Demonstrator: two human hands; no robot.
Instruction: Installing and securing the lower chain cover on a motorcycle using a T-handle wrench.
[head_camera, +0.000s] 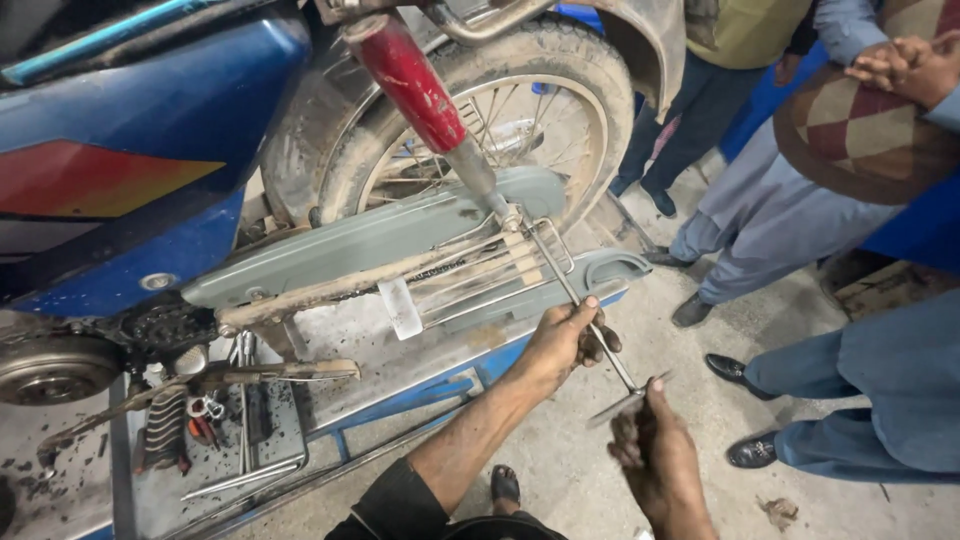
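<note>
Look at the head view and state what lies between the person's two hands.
In the head view, a thin metal rod spans the gap: the left hand grips it higher up, and the right hand meets its lower end; bare concrete floor lies below.

I am looking down into a motorcycle repair workshop. A blue motorcycle stands raised on a blue steel service ramp, its rear wheel and grey chain cover exposed. Greasy tools and springs lie on the ramp, the concrete floor is stained, and onlookers stand close by.
</note>
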